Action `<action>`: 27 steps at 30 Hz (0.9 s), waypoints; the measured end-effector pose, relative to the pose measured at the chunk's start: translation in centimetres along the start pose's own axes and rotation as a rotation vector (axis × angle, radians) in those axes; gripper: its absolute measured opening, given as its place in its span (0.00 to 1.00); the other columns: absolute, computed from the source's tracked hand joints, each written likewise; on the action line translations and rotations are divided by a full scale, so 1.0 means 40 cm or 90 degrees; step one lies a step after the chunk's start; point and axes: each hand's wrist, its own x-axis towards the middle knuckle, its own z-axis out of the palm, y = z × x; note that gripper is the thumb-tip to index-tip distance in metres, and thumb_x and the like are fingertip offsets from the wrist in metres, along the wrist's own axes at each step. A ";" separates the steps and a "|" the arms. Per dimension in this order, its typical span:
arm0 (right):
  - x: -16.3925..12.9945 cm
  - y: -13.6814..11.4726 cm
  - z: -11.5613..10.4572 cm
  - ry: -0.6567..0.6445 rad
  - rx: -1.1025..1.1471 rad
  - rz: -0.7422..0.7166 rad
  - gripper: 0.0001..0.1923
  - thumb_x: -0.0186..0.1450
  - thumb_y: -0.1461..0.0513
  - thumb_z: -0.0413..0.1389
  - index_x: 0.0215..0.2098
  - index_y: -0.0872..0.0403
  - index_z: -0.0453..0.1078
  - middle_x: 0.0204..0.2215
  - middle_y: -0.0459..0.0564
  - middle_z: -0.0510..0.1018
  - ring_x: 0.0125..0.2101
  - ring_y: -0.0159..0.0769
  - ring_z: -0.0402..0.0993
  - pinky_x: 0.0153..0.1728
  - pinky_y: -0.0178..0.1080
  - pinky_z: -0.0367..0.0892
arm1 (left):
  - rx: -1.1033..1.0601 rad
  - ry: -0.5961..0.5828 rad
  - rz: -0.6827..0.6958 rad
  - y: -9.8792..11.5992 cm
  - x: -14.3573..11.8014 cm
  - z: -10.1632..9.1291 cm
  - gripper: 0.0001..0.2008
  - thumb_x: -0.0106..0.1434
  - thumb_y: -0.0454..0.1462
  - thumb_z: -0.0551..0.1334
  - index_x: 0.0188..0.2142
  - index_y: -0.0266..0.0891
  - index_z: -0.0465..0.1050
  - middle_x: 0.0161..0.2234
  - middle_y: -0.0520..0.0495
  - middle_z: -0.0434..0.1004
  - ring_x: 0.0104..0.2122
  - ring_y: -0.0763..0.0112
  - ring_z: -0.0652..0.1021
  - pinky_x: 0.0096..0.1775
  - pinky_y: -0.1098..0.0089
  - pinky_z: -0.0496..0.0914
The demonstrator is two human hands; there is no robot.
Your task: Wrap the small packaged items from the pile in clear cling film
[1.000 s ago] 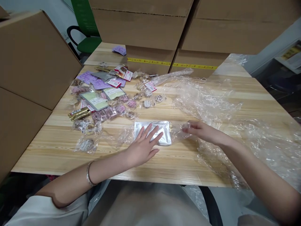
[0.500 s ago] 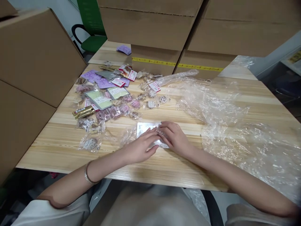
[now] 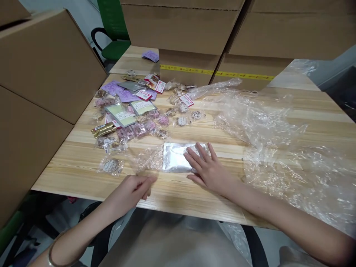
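Note:
A flat silver foil pouch (image 3: 175, 157) lies inside a clear plastic bag (image 3: 147, 159) on the wooden table (image 3: 83, 163), near its front edge. My right hand (image 3: 207, 168) presses flat on the pouch's right half, fingers spread. My left hand (image 3: 133, 187) sits to the lower left of the pouch, fingers drawn together at the loose left end of the clear bag; whether it pinches the film I cannot tell.
Many small packets (image 3: 133, 107) of snacks, purple, green and red-labelled, are scattered at the back left. A big crumpled clear plastic sheet (image 3: 280, 133) covers the right side. Cardboard boxes (image 3: 50, 55) wall the left and back. A green chair (image 3: 112, 44) stands behind.
My left hand slid off the pouch toward the front left edge. My right hand came in from the right and now lies flat on the pouch.

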 end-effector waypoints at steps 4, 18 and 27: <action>-0.006 0.013 0.008 0.011 0.016 -0.023 0.29 0.72 0.56 0.48 0.67 0.62 0.55 0.66 0.60 0.58 0.68 0.55 0.40 0.65 0.61 0.50 | -0.199 0.053 -0.041 -0.022 -0.002 0.022 0.20 0.68 0.52 0.52 0.32 0.39 0.68 0.19 0.57 0.65 0.13 0.79 0.59 0.19 0.74 0.56; -0.011 0.033 0.018 0.060 0.085 -0.046 0.26 0.71 0.58 0.51 0.64 0.62 0.59 0.64 0.63 0.62 0.68 0.52 0.45 0.63 0.57 0.58 | 0.183 0.280 0.321 0.046 0.151 0.063 0.16 0.70 0.35 0.52 0.49 0.37 0.76 0.57 0.37 0.70 0.58 0.57 0.70 0.57 0.57 0.67; -0.023 0.034 0.007 0.054 0.234 -0.011 0.26 0.70 0.60 0.53 0.63 0.59 0.56 0.60 0.63 0.67 0.66 0.52 0.51 0.62 0.57 0.60 | 0.549 0.161 0.460 0.060 0.233 0.171 0.26 0.71 0.31 0.47 0.66 0.24 0.51 0.66 0.27 0.55 0.68 0.55 0.52 0.65 0.53 0.54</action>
